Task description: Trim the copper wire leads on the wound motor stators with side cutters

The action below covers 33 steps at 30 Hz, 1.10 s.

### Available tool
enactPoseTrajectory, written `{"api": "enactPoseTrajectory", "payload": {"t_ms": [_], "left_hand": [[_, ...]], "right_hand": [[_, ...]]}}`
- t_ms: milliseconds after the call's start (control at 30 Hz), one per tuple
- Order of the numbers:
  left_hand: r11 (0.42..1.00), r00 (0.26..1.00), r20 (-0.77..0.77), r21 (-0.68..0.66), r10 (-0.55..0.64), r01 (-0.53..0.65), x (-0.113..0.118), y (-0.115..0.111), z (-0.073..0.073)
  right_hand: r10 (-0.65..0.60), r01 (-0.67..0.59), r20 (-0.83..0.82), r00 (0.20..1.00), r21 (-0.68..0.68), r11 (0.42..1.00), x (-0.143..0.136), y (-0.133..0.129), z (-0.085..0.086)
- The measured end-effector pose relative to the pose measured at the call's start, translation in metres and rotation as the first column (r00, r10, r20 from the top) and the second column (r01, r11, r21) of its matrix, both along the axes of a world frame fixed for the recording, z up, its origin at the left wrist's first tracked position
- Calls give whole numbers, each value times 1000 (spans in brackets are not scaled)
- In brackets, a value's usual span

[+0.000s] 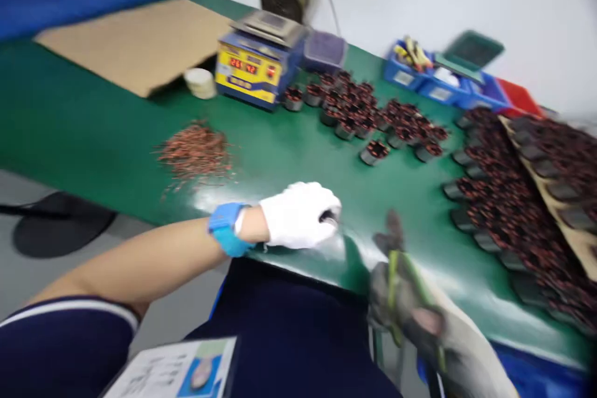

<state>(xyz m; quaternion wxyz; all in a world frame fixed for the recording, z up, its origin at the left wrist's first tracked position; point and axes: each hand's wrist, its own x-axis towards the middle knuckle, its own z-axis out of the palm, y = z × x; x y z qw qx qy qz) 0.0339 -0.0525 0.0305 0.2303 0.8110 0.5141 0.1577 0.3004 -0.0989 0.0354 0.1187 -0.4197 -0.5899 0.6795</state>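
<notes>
My left hand (301, 216), in a white glove, is closed on a dark, round part that mostly hides inside the fist, low over the front of the green table. To its right is my right hand (405, 292), in a grey glove and blurred by motion. Its fingers are wrapped round a tool with yellow-green handles (395, 280), near the table's front edge. One copper-wound motor core (374, 152) stands a little apart, beyond the hands. Left of them lies a pile of short copper wire pieces (198, 150).
A blue and yellow device with a red display (249, 65) stands at the back, beside a cardboard sheet (140, 40) and a tape roll (200, 83). Many wound cores (504, 199) fill the right side. Blue bins (405, 71) line the wall.
</notes>
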Motion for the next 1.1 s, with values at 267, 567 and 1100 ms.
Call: {"api": "enactPoseTrajectory", "payload": {"t_ms": [267, 567, 1100], "left_hand": [[999, 997, -60, -6, 41, -42, 8, 1, -5], [999, 998, -63, 31, 11, -9, 7, 3, -8], [999, 988, -154, 38, -30, 36, 10, 5, -3]], "right_hand": [[81, -82, -9, 997, -111, 990, 4, -1, -13], [171, -153, 135, 976, -138, 979, -12, 13, 6], [-31, 31, 3, 1000, -319, 947, -32, 1, -7]]}}
